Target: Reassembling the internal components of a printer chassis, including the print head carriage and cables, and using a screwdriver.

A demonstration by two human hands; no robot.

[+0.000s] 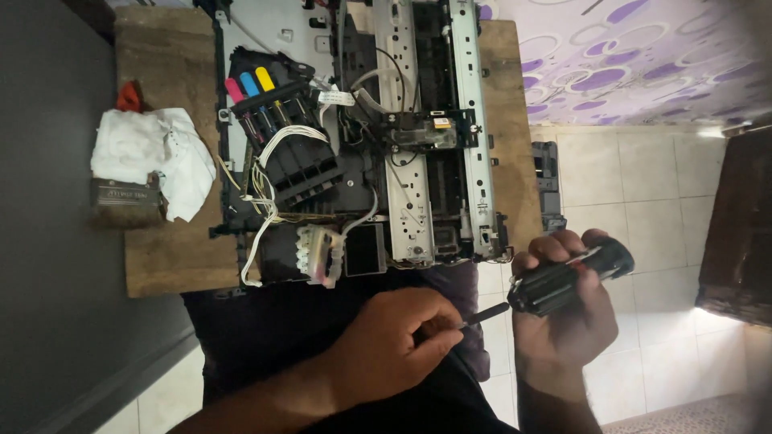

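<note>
my left hand (394, 341) low in the middle of the frame, fingers pinched tight, forearm running off the bottom left, my right hand (563, 309) lower right, fingers curled in a full grip, palm up, wrist at the bottom edge

That black plastic screwdriver handle (572, 277) looks matt and ribbed. The rough brown wooden table (169, 257) carries a crumpled white cloth (153, 153). Bare shiny metal rails (470, 120) too.

You had an opened printer (378, 137) lying on a wooden board (161, 257) across the upper middle of the frame, a white cloth (153, 153) at its left, and pale floor tiles (635, 185) at right.
</note>
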